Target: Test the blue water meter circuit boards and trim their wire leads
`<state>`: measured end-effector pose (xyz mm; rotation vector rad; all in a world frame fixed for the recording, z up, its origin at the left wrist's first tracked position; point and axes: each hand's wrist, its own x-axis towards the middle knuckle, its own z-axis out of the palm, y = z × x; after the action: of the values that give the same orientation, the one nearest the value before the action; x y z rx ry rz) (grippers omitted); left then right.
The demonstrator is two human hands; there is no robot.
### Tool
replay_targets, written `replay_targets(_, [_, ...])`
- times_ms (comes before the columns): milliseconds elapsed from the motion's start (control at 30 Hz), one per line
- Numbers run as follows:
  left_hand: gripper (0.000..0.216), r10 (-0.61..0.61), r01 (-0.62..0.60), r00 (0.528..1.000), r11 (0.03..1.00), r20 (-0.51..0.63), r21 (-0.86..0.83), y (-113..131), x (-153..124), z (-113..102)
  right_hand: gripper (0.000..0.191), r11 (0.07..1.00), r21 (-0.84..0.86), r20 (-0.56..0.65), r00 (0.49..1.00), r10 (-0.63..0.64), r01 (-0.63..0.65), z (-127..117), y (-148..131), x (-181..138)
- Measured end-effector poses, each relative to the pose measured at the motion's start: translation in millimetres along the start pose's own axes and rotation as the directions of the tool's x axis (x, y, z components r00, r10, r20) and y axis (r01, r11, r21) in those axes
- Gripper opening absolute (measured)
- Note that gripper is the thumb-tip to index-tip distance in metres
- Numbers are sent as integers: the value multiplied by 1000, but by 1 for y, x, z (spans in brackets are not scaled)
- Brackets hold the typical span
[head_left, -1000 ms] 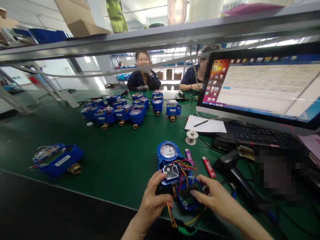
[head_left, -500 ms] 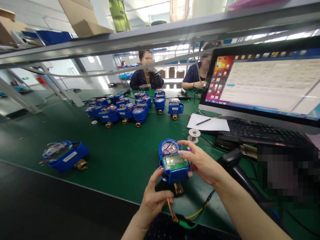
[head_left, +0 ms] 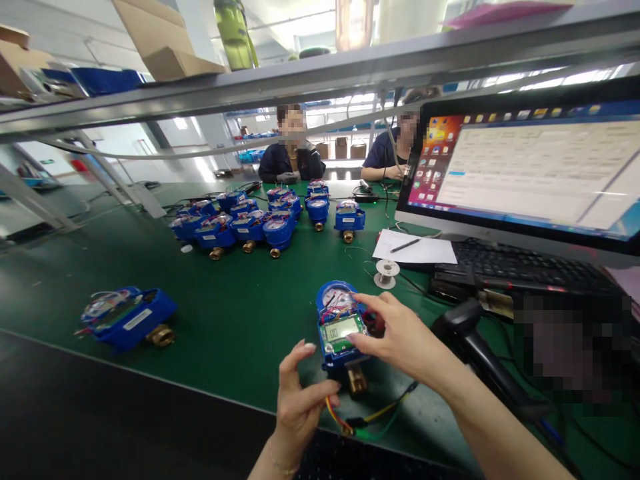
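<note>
The left hand (head_left: 300, 400) pinched a small bundle of red and yellow wires (head_left: 331, 410) between thumb and curled fingers, its index finger raised and clear of the blue water meter (head_left: 343, 361). That meter stood on the green tabletop (head_left: 240, 300), just beyond the pinched wires and under the fingers of the right hand (head_left: 407, 333). The right thumb lay at the edge of the LCD display (head_left: 341, 329), which showed dark digits, and the index fingertip touched the round dial (head_left: 337, 297) behind it; whether this hand clasped the housing or merely rested there, I could not tell. A brass pipe fitting (head_left: 357, 379) jutted from the meter between the two hands. Just right of the right hand lay a black barcode scanner (head_left: 487, 357); beyond its fingertips stood a wire spool (head_left: 387, 273). Well left of the left hand sat a second meter (head_left: 133, 323), and far beyond both hands, a cluster of similar meters (head_left: 245, 227).
</note>
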<state>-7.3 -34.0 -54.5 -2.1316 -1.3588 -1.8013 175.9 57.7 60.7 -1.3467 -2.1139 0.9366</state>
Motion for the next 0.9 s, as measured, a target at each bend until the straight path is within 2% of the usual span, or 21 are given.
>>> replay_targets(33, [9, 25, -23, 998, 999, -54, 35, 2, 4, -2, 57, 997, -64, -33, 999, -35, 33, -3, 1, -3])
replay_targets(100, [14, 83, -78, 991, 996, -105, 53, 7, 12, -7, 54, 994, -70, -35, 996, -83, 80, -6, 5, -7])
replay_targets(233, [20, 190, -194, 978, 980, -81, -41, 15, 30, -8, 31, 994, -28, 6, 994, -107, 107, -4, 17, -7])
replay_targets(333, [25, 206, -214, 971, 975, -122, -62, 16, 39, -4, 27, 995, -35, 4, 996, -94, 94, -4, 22, -8])
replay_targets(433, [31, 162, -178, 971, 981, -178, -79, 13, 44, 0, 34, 997, -16, -57, 996, -72, 71, -1, 25, -15])
replay_targets(500, [33, 111, -135, 972, 985, -209, -104, 9, 46, 3, 47, 999, 30, -140, 989, -38, 42, 6, 29, -20])
replay_targets(600, [30, 11, -56, 969, 983, -246, -175, 1, 48, 8, 70, 980, 196, -185, 980, 70, -34, 24, 40, -25])
replay_targets(667, [28, -45, -13, 963, 978, -266, -210, -6, 49, 12, 76, 913, 397, -89, 986, 142, -95, 38, 48, -26])
replay_targets(767, [26, -68, 7, 964, 973, -258, -232, -14, 49, 16, 77, 696, 699, 91, 986, 139, -162, 53, 55, -25])
replay_targets(833, [25, -62, 3, 970, 970, -237, -244, -17, 49, 17, 76, 552, 818, 129, 987, 92, -159, 57, 56, -24])
replay_targets(900, [24, -46, -10, 976, 967, -215, -255, -17, 49, 17, 73, 448, 882, 132, 989, 59, -145, 57, 58, -20])
